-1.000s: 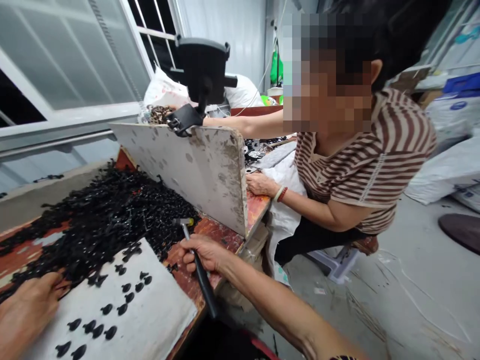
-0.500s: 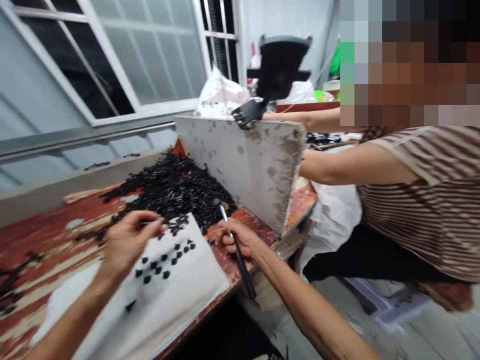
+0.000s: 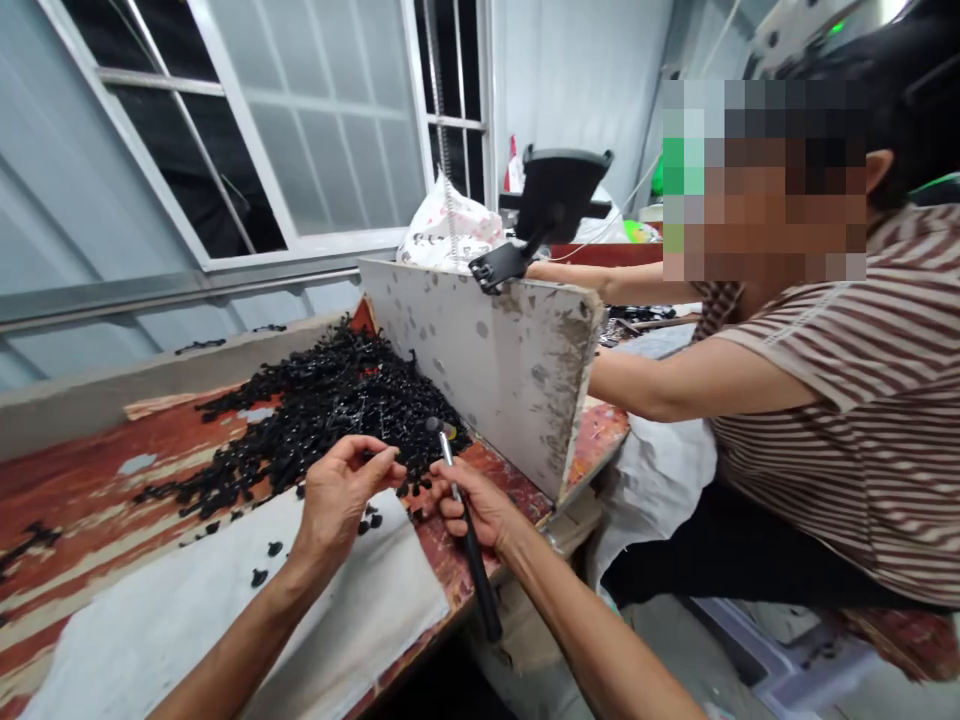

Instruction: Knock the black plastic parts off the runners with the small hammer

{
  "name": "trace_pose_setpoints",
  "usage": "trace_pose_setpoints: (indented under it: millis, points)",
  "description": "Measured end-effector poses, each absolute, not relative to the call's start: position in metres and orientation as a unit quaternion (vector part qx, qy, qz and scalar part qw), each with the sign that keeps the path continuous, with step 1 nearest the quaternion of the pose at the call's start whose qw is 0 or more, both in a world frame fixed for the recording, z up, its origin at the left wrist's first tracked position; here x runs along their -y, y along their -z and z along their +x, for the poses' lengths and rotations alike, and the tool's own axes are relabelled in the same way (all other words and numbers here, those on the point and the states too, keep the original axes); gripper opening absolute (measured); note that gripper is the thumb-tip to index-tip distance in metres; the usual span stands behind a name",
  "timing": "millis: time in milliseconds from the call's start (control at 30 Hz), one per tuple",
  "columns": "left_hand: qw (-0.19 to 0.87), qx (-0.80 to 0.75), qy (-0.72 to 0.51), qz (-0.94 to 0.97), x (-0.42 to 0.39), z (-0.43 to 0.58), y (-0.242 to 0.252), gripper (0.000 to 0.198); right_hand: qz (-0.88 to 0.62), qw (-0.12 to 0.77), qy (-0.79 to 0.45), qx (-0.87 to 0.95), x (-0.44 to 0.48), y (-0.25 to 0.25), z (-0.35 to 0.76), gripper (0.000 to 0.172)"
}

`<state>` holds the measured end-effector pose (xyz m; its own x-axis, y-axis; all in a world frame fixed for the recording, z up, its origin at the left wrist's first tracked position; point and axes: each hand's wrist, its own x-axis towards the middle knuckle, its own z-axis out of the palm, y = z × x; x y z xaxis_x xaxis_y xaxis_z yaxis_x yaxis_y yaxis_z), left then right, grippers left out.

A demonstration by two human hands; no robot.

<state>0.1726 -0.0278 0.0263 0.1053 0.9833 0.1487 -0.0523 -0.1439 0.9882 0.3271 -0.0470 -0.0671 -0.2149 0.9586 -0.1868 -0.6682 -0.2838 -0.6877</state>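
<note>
My right hand (image 3: 474, 503) is closed around the black handle of a small hammer (image 3: 464, 525), whose metal head points up at the edge of a pile of black plastic parts (image 3: 319, 408). My left hand (image 3: 341, 495) hovers over the near edge of that pile, thumb and fingers pinched on a small black part. A few loose black parts (image 3: 259, 577) lie on the white cloth (image 3: 247, 610) under my left forearm.
A worn red wooden table (image 3: 90, 480) carries the pile and cloth. An upright stained white board (image 3: 495, 350) divides it from a neighbour in a striped shirt (image 3: 847, 400), whose arm reaches behind the board. A black clamp stand (image 3: 551, 200) grips the board's top. Windows stand behind.
My view turned left and lifted a little. My left hand moved right and nearer to the hammer, over the pile's edge. The right hand kept hold of the hammer.
</note>
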Motion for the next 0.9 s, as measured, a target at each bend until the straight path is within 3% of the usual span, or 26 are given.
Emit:
trace_pose_setpoints:
  millis: [267,533,800,900]
  points:
    - [0.543,-0.46,-0.497,0.497,0.035,0.17,-0.016,0.045,-0.291,0.53,-0.752,0.262,0.051,0.063,0.329,0.023]
    - [0.615,-0.494,-0.46,0.407,0.046,0.171,-0.017,0.021,-0.273,0.529,-0.756,0.273,0.052,0.06,0.334,0.019]
    - [0.584,-0.537,-0.443,0.418,0.055,0.163,-0.017,0.021,-0.277,0.547,-0.743,0.268,0.053,0.061,0.334,0.017]
    - [0.579,-0.552,-0.408,0.44,0.06,0.155,-0.015,0.029,-0.271,0.548,-0.744,0.269,0.055,0.059,0.334,0.012]
